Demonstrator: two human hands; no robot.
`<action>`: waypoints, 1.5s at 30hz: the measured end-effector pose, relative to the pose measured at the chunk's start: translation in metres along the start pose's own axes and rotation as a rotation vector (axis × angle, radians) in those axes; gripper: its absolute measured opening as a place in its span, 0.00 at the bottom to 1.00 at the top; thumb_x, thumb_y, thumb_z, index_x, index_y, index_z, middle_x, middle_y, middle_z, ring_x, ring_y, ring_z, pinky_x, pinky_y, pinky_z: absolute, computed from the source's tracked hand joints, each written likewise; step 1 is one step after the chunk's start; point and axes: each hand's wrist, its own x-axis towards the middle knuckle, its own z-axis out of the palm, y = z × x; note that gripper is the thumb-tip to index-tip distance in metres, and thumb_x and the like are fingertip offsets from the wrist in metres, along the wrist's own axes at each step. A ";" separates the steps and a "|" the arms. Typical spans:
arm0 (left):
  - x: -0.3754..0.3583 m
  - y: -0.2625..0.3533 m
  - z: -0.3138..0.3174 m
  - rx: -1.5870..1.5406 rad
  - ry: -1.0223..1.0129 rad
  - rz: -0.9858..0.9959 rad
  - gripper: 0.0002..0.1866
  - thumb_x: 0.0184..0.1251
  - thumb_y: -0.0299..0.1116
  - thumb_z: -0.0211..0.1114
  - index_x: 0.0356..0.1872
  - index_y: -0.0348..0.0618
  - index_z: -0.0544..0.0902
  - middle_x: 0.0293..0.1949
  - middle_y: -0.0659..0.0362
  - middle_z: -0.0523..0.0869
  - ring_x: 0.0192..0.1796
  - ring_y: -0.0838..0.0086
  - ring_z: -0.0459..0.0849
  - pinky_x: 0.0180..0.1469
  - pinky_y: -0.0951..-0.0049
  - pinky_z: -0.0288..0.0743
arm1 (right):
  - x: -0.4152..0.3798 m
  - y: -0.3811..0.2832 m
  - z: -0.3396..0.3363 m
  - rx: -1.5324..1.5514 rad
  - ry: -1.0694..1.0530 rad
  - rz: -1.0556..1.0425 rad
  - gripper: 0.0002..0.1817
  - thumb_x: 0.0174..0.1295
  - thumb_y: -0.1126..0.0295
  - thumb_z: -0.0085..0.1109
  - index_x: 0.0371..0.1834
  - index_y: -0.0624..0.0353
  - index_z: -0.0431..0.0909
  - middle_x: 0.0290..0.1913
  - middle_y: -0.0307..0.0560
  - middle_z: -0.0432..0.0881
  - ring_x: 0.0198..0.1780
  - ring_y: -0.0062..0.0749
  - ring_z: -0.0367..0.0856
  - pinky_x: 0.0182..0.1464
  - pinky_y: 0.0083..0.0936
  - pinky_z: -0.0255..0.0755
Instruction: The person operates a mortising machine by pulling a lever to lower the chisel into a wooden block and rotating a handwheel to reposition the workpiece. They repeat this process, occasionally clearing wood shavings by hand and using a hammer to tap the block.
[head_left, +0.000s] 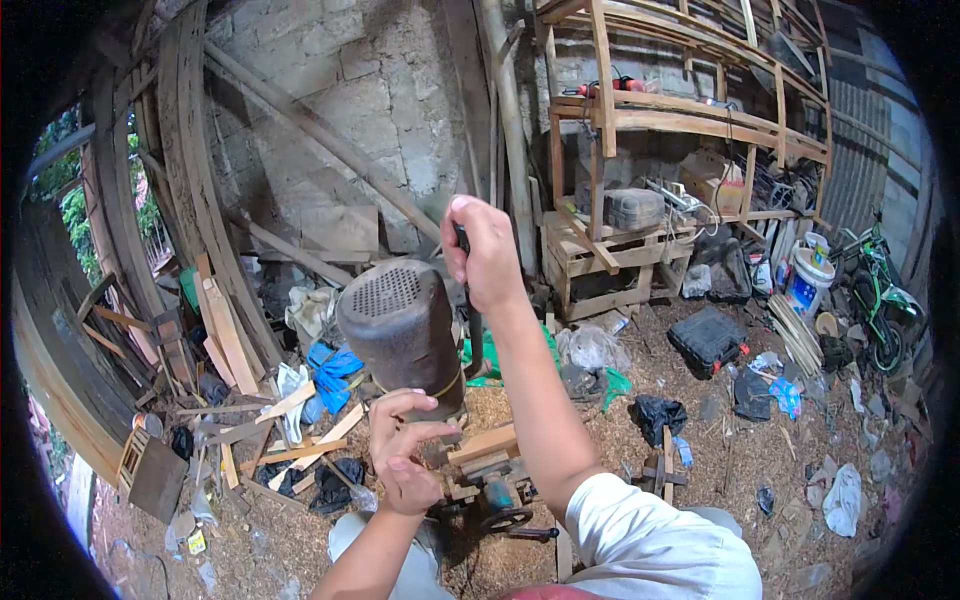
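Observation:
In front of me stands a machine with an upright dark cylindrical motor housing [398, 330], its rounded top pierced by many small holes. My right hand [485, 250] is raised beside the top of the housing, its fingers wrapped round the grip of a dark lever [474, 330] that runs down along the right side. My left hand [408, 450] is below the housing's front, palm up, fingers apart and partly bent, with nothing seen in it. Under it a wooden piece [484, 444] lies on the machine's bed, above a handwheel [507, 520] with a crank handle.
Wood shavings and scraps cover the floor. Offcuts [310, 450] and a blue plastic bag [333, 375] lie left. To the right are a black case [708, 340], a black bag [658, 415], a white bucket [808, 275] and a green small bike [880, 300]. A wooden rack [690, 120] stands behind.

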 end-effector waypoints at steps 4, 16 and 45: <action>0.002 0.002 0.001 0.002 -0.010 -0.005 0.49 0.83 0.66 0.25 0.27 0.39 0.89 0.47 0.47 0.82 0.56 0.53 0.80 0.65 0.52 0.70 | -0.006 -0.001 -0.002 -0.034 -0.005 -0.022 0.21 0.78 0.62 0.47 0.24 0.57 0.70 0.20 0.33 0.66 0.19 0.16 0.63 0.22 0.20 0.54; 0.001 -0.016 -0.018 0.038 0.009 0.039 0.48 0.85 0.63 0.21 0.27 0.46 0.89 0.44 0.50 0.81 0.54 0.54 0.80 0.63 0.52 0.72 | -0.066 -0.014 -0.005 -0.036 -0.052 -0.130 0.20 0.76 0.60 0.48 0.28 0.61 0.71 0.22 0.37 0.69 0.20 0.15 0.61 0.23 0.19 0.52; -0.009 -0.003 -0.049 -0.032 -0.092 0.001 0.51 0.82 0.69 0.22 0.29 0.40 0.89 0.46 0.48 0.84 0.57 0.52 0.81 0.65 0.49 0.71 | -0.085 0.011 -0.015 -0.054 -0.062 -0.225 0.21 0.82 0.54 0.46 0.34 0.59 0.73 0.27 0.36 0.72 0.26 0.19 0.68 0.30 0.20 0.62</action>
